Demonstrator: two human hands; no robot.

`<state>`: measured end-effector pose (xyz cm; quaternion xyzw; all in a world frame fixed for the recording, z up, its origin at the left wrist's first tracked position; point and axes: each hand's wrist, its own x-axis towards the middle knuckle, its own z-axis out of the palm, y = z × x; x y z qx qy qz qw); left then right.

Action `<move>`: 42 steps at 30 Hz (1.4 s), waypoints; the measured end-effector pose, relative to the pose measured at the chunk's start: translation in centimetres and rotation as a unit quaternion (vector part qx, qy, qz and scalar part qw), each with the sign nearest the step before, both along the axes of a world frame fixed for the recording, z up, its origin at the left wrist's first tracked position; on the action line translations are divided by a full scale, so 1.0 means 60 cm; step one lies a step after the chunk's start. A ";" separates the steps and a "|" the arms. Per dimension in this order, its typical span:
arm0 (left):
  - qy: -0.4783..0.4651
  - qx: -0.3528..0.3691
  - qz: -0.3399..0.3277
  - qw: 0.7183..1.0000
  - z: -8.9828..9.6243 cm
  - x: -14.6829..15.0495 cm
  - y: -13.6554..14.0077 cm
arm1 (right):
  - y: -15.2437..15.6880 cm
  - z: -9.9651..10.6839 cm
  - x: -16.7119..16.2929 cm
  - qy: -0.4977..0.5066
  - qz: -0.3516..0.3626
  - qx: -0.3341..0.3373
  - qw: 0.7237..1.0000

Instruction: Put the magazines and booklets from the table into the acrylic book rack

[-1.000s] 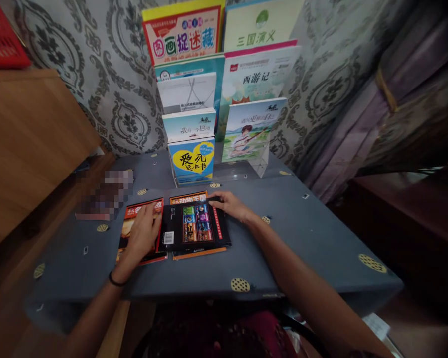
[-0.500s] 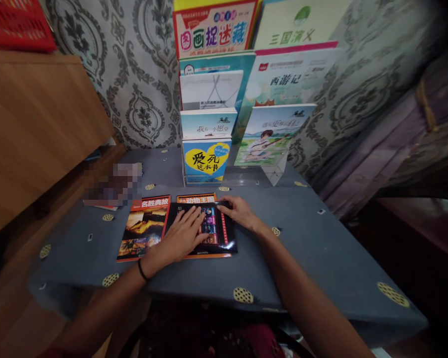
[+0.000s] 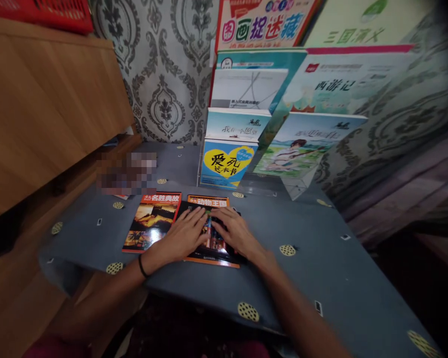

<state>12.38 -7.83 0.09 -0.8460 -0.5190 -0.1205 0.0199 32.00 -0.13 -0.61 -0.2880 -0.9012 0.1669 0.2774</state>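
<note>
A glossy black book (image 3: pixel 217 239) lies on top of an orange-edged book (image 3: pixel 209 202), mostly covering it. My left hand (image 3: pixel 186 232) rests flat on the black book's left part, fingers stretched out. Over the right part lies my right hand (image 3: pixel 236 229), also flat, its fingertips close to those of the left hand. Neither hand grips anything. Just left of them is another book (image 3: pixel 151 219) with a red-orange border and a wall picture on its cover; my left wrist, with a black band, is near its lower right corner.
Behind the hands, a clear stand (image 3: pixel 297 188) holds several upright books, among them a blue-and-yellow one (image 3: pixel 227 164). A pixelated item (image 3: pixel 129 173) lies at the table's left. The patterned tablecloth (image 3: pixel 302 278) covers the table. A wooden cabinet (image 3: pixel 56 99) bears a red basket (image 3: pixel 41 15).
My right hand has moved left from the black book's right edge and now lies flat across its cover. The left hand stays on the book. The whole view has shifted.
</note>
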 end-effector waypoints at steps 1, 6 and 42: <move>0.001 0.004 0.020 1.000 -0.002 -0.009 -0.001 | 0.000 -0.001 0.000 -0.006 0.000 0.003 1.000; 0.002 0.026 0.103 0.994 -0.010 -0.043 -0.005 | -0.002 0.004 0.002 -0.028 -0.012 0.011 0.999; 0.013 0.099 0.089 0.991 -0.026 -0.057 -0.003 | -0.038 -0.016 0.071 0.020 -0.182 -0.083 0.980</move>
